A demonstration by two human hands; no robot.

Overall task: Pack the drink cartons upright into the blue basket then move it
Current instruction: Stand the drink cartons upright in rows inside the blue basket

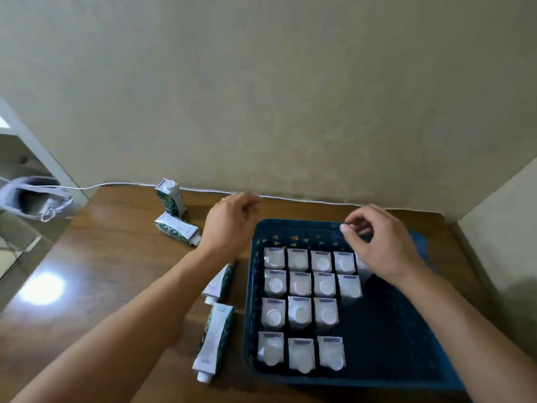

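Packing is well along. The blue basket (pixel 386 370) sits on the wooden table (pixel 101 271) with its left part filled: fourteen cartons (pixel 299 312) stand upright in rows, caps up, and there may be a fifteenth under the right hand, view blocked there. The basket's right part is bare.

Left to pack: four cartons out on the table, all left of the basket. One stands upright (pixel 171 197) at the far edge by the wall, one lies on its side (pixel 177 229) just nearer than it, and two lie (pixel 216 341) close beside the basket's left wall. Moving the basket is not yet done.

Left hand (pixel 229 225) hovers just off the basket's far-left corner, fingers loosely curled, holding nothing. Right hand (pixel 380 245) is over the far-right end of the filled rows, fingers curled, thumb and forefinger near each other; can't tell whether they pinch a carton.

Table is glossy brown wood with a light glare. Beige wall (pixel 261 82) runs behind the basket, a white cable (pixel 130 184) along its base, and a grey bag (pixel 35 199) sits far left.
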